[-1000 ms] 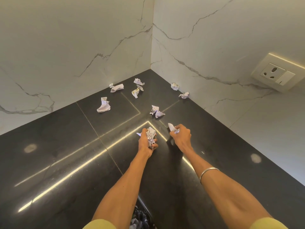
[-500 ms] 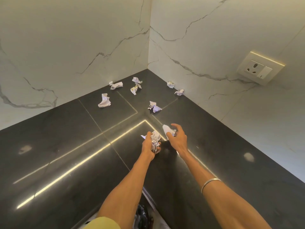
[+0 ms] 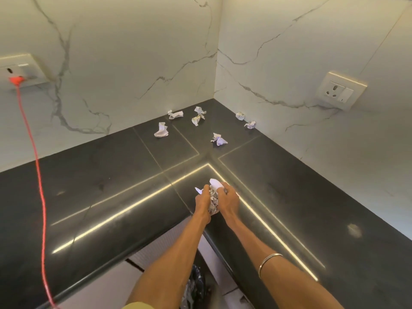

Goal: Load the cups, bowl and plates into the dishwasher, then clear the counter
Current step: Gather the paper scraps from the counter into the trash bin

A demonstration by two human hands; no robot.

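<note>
Left hand (image 3: 202, 200) and right hand (image 3: 227, 200) both clutching a wad of crumpled paper (image 3: 213, 198) at lower centre, above black counter (image 3: 107, 186), loose paper scraps (image 3: 161, 133) upper centre near the corner, no legible writing, red cable (image 3: 38, 166) at left.

paper wad (image 3: 213, 200): mostly hidden by hands | red cord (image 3: 38, 175): cut off below

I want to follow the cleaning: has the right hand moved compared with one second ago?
Yes. The right hand has come toward the left hand and nearer the counter's front edge; both now hold one paper bundle.
</note>
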